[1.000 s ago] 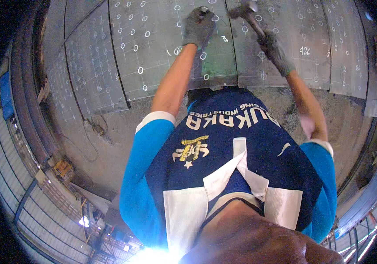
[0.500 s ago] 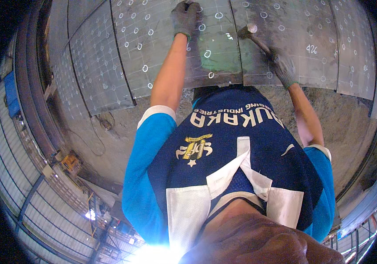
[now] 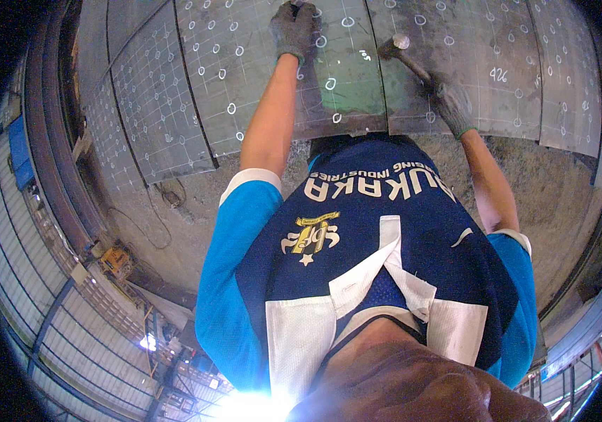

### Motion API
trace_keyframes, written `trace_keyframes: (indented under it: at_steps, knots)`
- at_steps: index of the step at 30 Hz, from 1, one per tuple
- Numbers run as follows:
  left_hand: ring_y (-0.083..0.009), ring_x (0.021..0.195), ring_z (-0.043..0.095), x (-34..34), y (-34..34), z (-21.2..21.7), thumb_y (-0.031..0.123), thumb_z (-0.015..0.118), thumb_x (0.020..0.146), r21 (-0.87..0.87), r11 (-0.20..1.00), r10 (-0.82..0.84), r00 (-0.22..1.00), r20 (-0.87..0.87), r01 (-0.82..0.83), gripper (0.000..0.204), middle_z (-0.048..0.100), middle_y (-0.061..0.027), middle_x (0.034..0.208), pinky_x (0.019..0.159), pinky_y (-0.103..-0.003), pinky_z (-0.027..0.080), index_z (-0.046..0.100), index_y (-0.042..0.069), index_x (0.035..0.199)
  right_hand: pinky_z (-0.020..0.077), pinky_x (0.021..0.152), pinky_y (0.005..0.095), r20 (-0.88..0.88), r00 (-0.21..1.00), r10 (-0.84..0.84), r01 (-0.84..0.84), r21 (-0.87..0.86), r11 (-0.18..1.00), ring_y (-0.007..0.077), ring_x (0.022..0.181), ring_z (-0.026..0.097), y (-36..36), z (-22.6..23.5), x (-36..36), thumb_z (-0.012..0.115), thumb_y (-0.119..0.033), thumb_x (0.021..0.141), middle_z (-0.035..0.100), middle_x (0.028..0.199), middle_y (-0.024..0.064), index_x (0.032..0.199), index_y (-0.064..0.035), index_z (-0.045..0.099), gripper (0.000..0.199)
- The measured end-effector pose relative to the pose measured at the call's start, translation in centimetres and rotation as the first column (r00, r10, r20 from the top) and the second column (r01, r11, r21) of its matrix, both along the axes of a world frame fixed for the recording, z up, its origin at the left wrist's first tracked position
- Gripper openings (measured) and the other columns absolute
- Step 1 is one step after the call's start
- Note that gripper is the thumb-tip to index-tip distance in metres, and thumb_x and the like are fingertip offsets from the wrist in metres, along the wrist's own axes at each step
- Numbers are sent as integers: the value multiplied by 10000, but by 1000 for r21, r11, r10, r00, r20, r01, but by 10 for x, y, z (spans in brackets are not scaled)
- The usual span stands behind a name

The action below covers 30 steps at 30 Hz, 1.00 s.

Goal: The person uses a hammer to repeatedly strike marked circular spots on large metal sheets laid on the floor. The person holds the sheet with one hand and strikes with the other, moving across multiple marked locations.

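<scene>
My right hand, in a grey knitted glove, is closed round the handle of a hammer. The hammer's head, with a pale worn face, is over a grey steel plate near the seam between two plates. At the top edge my left hand, also gloved in grey, is closed over the neighbouring plate. A small dark thing shows at its fingertips, too little of it to name. White chalk circles and thin grid lines mark the plates, and the left plate has a greenish patch.
More chalk-marked plates lie to the left, with dark gaps between them. Dusty ground runs along their near edge, with a thin cable on it. Long steel beams stand at the far left, and a yellow machine sits lower left.
Both hands keep their grips and almost the same places. The hammer head and my left hand show only a very slight shift in the picture.
</scene>
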<state>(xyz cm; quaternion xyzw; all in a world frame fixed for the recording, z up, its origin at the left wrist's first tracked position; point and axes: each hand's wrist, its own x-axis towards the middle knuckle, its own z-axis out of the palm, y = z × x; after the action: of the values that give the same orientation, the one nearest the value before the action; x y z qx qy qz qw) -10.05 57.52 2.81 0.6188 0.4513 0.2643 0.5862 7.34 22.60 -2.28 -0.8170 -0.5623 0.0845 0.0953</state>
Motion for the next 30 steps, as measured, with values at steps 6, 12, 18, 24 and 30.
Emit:
trace_keyframes:
  at_steps: [6,12,18,24,30]
  knots:
    - [-120,634,601,-2,-3,7,193,658,984,49,999,3,997,-72,0,137,669,-33,807,540,-294,505,679,61,1015,527,872,492,-49,998,-43,37,-119,992,397,1012,672,8,25,-6,574,-112,913,709,1113,212,1216,-57,675,325]
    - [-127,677,609,-6,1,-3,206,658,984,-29,999,30,999,27,-29,165,673,-36,844,582,-301,514,676,53,1040,518,809,513,-121,992,22,-24,-17,1000,433,949,659,10,16,0,609,-162,929,700,1065,236,1239,-65,653,327]
    - [-134,719,609,0,-1,-1,175,634,997,-77,997,9,1000,-19,-11,192,677,-47,932,626,-326,516,651,37,1130,496,710,464,-470,879,-78,95,13,995,303,802,657,28,3,0,543,-288,1036,689,925,158,1282,-87,600,323]
    - [-153,776,622,-9,11,-39,188,642,1010,-37,999,-23,1000,11,23,280,685,-68,978,681,-322,540,627,1,1219,481,826,467,-568,790,230,85,473,877,316,874,644,154,163,-22,442,-396,1064,686,979,160,1188,-80,648,397]
    - [-177,752,638,3,12,-53,183,655,990,220,973,-83,996,36,73,272,697,-73,947,691,-316,551,660,12,1201,297,1152,287,-798,273,538,280,601,749,109,1256,448,235,84,10,311,-578,1098,521,1403,0,1524,-54,463,692]
